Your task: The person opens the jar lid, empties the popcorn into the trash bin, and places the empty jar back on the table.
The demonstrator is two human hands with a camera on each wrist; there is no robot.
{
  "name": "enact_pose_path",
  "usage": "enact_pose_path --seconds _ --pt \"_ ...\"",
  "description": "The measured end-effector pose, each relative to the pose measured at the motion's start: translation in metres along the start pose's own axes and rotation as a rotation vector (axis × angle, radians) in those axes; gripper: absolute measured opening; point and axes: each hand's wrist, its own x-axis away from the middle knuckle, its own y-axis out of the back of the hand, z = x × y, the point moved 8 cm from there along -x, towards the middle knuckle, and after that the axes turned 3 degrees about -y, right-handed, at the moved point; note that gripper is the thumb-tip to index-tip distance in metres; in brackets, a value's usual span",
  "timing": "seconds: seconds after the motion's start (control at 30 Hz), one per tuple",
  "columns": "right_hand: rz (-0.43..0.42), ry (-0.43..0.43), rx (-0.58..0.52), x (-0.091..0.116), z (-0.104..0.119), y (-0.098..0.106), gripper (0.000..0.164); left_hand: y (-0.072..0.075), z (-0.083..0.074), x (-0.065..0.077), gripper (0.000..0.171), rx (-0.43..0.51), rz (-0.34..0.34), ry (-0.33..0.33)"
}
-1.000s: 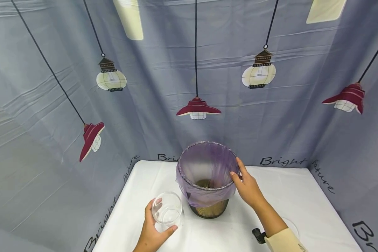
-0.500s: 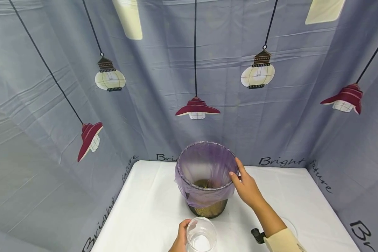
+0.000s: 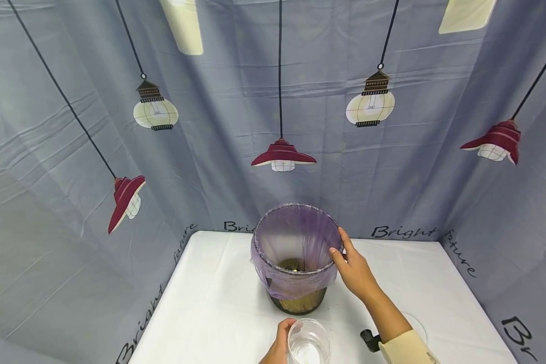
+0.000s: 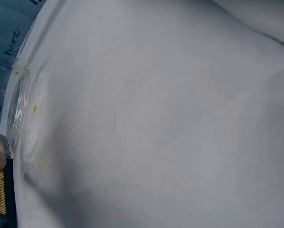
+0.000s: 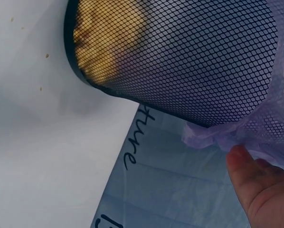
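My left hand (image 3: pixel 277 345) holds a clear plastic cup (image 3: pixel 308 342) by its left side, low in the head view, with the cup's mouth facing up. Only the edge of the cup (image 4: pixel 19 114) and a bit of a finger show at the far left of the left wrist view. Beyond it stands a black mesh wastebasket (image 3: pixel 299 303) lined with a purple bag (image 3: pixel 277 283) folded over the rim. My right hand (image 3: pixel 357 273) grips the right side of that rim, thumb toward the inside. Through the mesh, something yellowish (image 5: pixel 108 42) shows at the bottom of the wastebasket.
The wastebasket stands on a white-covered table (image 3: pixel 209 293). A black object (image 3: pixel 370 340) lies beside the right forearm, near a thin white cable (image 3: pixel 416 323). Grey printed curtains (image 3: pixel 227 126) enclose the back and sides. Several small yellow crumbs (image 5: pixel 47 56) dot the tabletop.
My left hand has carried the cup to the right and closer to me, now in front of the wastebasket. My right hand keeps its hold on the rim.
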Motion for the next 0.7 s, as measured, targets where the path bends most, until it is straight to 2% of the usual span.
enact_pose_path --seconds 0.1,0.27,0.43,0.57,0.7 --pt "-0.001 0.000 0.003 0.001 0.000 0.000 0.067 -0.004 0.003 -0.002 0.108 -0.085 0.018 -0.010" --pt "0.002 0.010 -0.001 0.001 0.001 -0.001 0.069 -0.015 0.005 -0.009 0.111 -0.148 0.039 -0.012" --pt "0.004 0.007 -0.008 0.002 0.002 -0.002 0.068 -0.019 0.008 -0.012 0.110 -0.149 0.021 0.012" --pt "0.014 0.002 -0.004 0.002 0.001 -0.004 0.067 -0.020 0.011 -0.009 0.110 -0.179 0.015 -0.022" --pt "0.009 0.004 -0.001 0.002 0.001 -0.004 0.066 -0.023 0.017 -0.008 0.109 -0.122 0.007 -0.020"
